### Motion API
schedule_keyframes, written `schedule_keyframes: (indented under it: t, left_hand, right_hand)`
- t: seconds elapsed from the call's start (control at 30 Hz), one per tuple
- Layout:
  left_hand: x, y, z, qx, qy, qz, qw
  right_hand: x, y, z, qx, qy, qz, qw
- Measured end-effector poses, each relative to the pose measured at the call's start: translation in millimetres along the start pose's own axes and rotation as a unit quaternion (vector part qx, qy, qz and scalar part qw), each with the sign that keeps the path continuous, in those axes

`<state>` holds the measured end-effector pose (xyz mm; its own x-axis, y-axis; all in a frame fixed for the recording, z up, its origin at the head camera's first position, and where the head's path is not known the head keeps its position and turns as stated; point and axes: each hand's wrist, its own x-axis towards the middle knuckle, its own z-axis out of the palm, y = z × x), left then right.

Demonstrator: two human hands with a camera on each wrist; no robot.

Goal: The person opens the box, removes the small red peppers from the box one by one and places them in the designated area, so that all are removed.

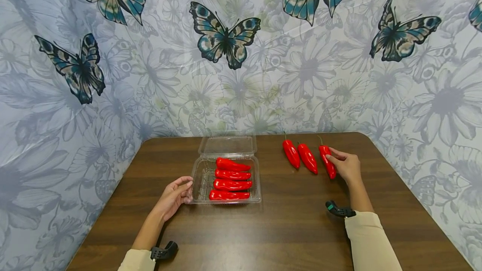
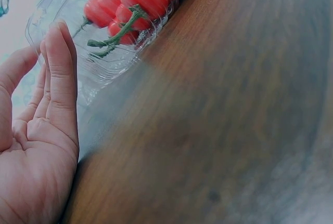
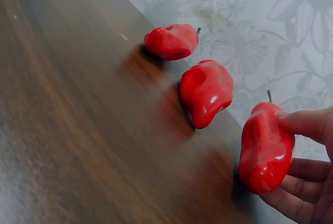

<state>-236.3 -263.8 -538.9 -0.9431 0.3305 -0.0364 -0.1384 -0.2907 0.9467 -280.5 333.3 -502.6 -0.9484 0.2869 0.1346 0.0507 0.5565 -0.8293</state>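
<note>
A clear plastic clamshell container [image 1: 199,179] lies with its lid raised at the back, and several red chili peppers [image 1: 232,185] sit in a column inside it. Its left rim is pinched between the thumb and fingers of my left hand [image 1: 175,198], seen also in the left wrist view [image 2: 47,125]. To the right, three red peppers lie side by side near the table's far edge. My right hand [image 1: 346,167] holds the rightmost pepper [image 1: 327,162] between thumb and fingers. In the right wrist view that pepper [image 3: 265,148] has its green stem pointing up.
The middle pepper [image 1: 307,159] and the left pepper [image 1: 291,154] lie just left of my right hand. Everything rests on a brown wooden table [image 1: 244,237]. Behind its far edge hangs a butterfly-and-flower patterned backdrop [image 1: 241,95].
</note>
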Motion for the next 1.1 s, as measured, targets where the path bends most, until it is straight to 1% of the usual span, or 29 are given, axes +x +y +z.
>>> schedule_keyframes:
  t: [0.2,0.43,0.73,1.0,1.1]
  left_hand:
    - [0.5,0.0,-0.2,-0.003,-0.006,0.008,0.9999]
    - [0.2,-0.2,0.1,-0.004,-0.008,0.007,0.9999]
    - [1.6,-0.7,-0.2,0.003,0.000,0.003,1.0000]
    - [1.8,-0.6,0.3,0.001,0.001,0.002,1.0000]
    - [1.7,-0.4,0.9,0.000,0.003,0.002,1.0000]
  right_hand:
    - [0.6,0.7,2.1,0.010,-0.003,0.007,0.9999]
    - [1.5,1.1,4.6,0.018,-0.004,0.012,0.9998]
    - [1.3,-0.9,4.0,0.004,-0.006,0.010,0.9999]
    - [2.1,-4.0,4.8,-0.004,0.001,0.020,0.9998]
    - [2.0,-4.3,5.2,0.004,-0.003,0.024,0.9997]
